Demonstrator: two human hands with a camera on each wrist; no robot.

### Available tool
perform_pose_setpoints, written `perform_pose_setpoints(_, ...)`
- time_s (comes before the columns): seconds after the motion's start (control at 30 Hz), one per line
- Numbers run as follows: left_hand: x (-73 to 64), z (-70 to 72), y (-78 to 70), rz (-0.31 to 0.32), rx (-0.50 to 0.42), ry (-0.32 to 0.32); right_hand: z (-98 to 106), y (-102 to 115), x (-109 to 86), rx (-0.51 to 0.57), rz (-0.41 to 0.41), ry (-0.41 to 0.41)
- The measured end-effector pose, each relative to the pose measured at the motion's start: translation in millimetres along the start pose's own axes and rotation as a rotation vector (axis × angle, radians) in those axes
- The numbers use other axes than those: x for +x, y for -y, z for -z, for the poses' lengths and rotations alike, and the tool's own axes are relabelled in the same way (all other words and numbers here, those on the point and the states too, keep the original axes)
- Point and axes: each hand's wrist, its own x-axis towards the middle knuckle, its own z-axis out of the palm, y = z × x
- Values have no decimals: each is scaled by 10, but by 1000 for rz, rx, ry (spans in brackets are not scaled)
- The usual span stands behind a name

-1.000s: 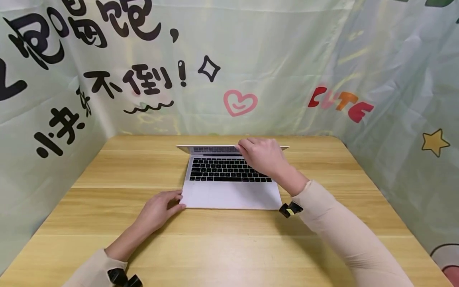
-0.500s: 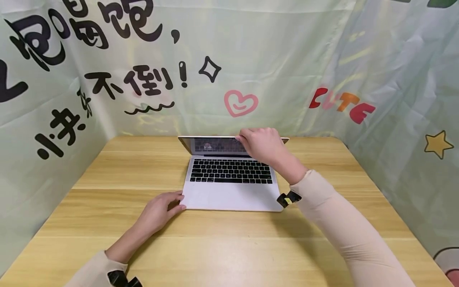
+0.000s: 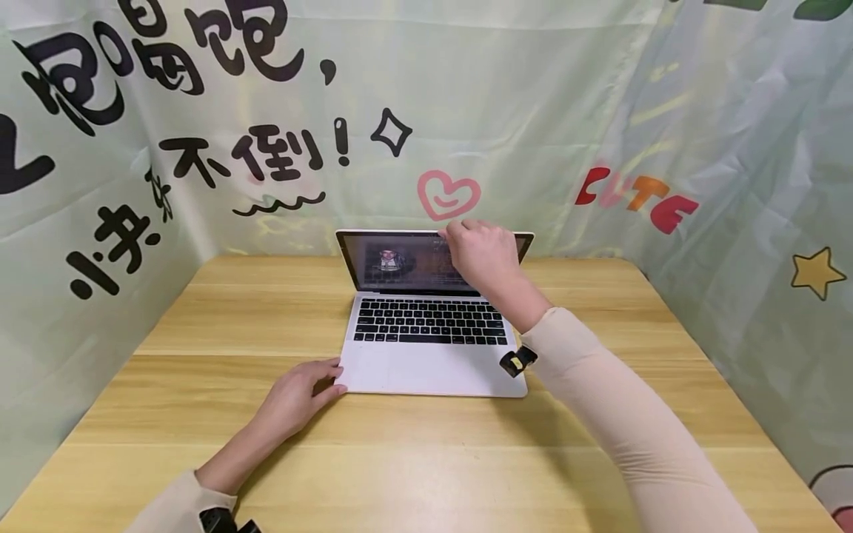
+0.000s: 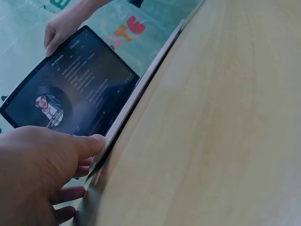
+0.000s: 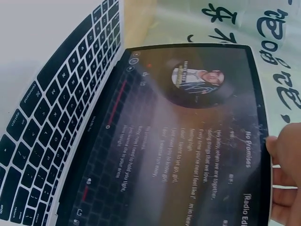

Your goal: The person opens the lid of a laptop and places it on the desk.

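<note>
A silver laptop [image 3: 426, 368] rests on the table with its lid raised and its black keyboard [image 3: 429, 320] facing me. On the lit screen [image 5: 207, 113] are a round portrait and lines of white lyrics. My right hand [image 3: 485, 255] pinches the top edge of the lid, right of its middle, thumb on the screen side and fingers behind. At the base's front left corner, my left hand [image 3: 293, 396] holds the laptop between thumb and fingers. Its thumb [image 4: 91, 145] lies at the front edge in the left wrist view; the other fingers are partly hidden.
The wooden table [image 3: 426, 459] stretches around the laptop on all sides. Behind it and along both sides hangs a pale green printed cloth [image 3: 533, 96] with black characters, a pink heart and coloured letters. Black devices [image 3: 517, 361] sit at both sleeve cuffs.
My right hand has lifted the lid from a low, nearly flat tilt to much more upright, so the screen now shows. The left hand has stayed at the corner.
</note>
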Motion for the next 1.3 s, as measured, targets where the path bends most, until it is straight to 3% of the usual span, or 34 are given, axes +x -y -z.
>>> perform_pose_setpoints(0.13,-5,-12,-14,0,9,-8,-93,-10,34,-24,-14,-59)
perform_pose_setpoints(0.5,-19,-12,-41,12,23,-13,-341,-141,151,27,-68,-77)
perform_pose_setpoints(0.73,-6,-7,-56,29,24,-10,-515,-205,173,119,-141,-135)
perform_pose_setpoints(0.9,19,-35,-66,25,25,-6,-602,-278,209,97,-200,-136)
perform_pose_setpoints(1.0,20,-42,-70,17,21,-14,-641,-317,255,86,-204,-114)
perform_pose_setpoints(1.3,-11,-36,-92,40,7,-26,-751,-413,423,92,-246,61)
